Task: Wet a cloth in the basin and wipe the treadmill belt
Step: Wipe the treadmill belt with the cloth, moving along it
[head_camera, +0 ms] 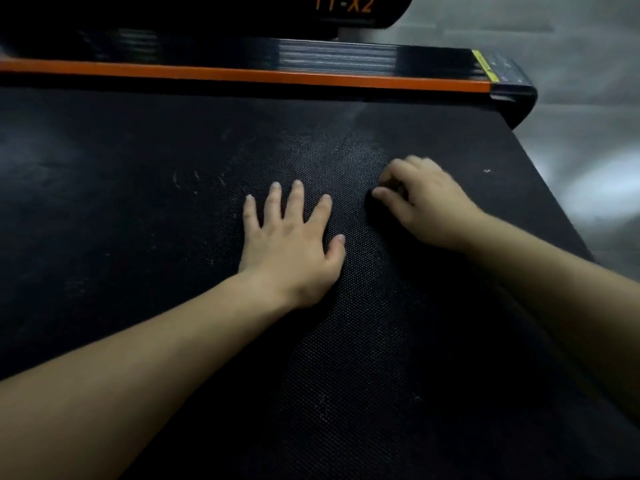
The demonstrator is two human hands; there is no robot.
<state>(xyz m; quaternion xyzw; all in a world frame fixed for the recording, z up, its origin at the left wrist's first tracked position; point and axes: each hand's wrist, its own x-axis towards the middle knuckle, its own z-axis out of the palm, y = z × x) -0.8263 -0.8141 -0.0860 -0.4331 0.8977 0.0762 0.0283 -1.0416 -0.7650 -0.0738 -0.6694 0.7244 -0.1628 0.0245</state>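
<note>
The black textured treadmill belt [207,174] fills most of the view, with pale dusty smears left of centre. My left hand [294,244] lies flat on the belt with its fingers spread and straight. To its right, my right hand [426,202] rests on the belt with curled fingers. It grips a dark cloth [379,211], of which only a smooth black patch shows below the thumb, hard to tell from the belt. The basin is not in view.
An orange side rail [242,75] runs along the belt's far edge, with a black ribbed footplate [329,57] behind it. The treadmill's dark housing with orange lettering [344,3] stands at the top. Grey floor [588,150] lies past the belt's right end.
</note>
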